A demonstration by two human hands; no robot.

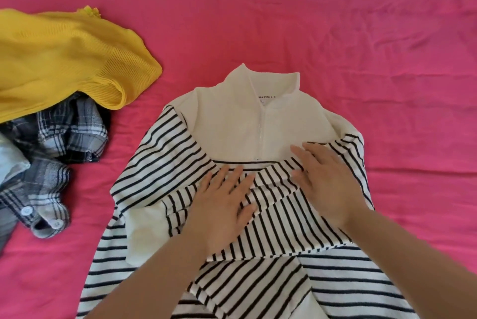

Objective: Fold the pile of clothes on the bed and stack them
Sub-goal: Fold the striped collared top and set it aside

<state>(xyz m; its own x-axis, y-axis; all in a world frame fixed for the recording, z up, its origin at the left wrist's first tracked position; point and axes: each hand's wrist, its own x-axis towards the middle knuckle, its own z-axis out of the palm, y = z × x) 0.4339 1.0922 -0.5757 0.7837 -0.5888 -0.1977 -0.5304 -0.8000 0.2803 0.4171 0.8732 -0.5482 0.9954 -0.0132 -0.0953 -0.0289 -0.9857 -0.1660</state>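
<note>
1. Head view, garment: a white cotton top with thin dark stripes and a plain white zip collar (247,122) lies flat on the pink bed sheet (335,21), mid-scene. Its long axis runs near to far, with the collar at the far end and the hem end near, running out of frame.
2. Head view, sleeves: both striped sleeves are folded in across the chest and cross one another.
3. Head view, hands: the left hand (224,205) and right hand (325,184) lie flat with fingers straight and spread, pressing on the crossed sleeves. They are side by side, apart, and grip nothing.
4. Head view, pile: far left, well apart from the top, a yellow ribbed knit garment (64,60) is heaped over a grey-and-white plaid buttoned shirt (51,153). Both are unfolded, and no folded stack shows.
5. Judgement: the coming fold probably runs along the long axis, hem to collar. The hem lies nearer than both hands, under the forearms. The left hand sits slightly closer to it, the right closer to the collar.
</note>
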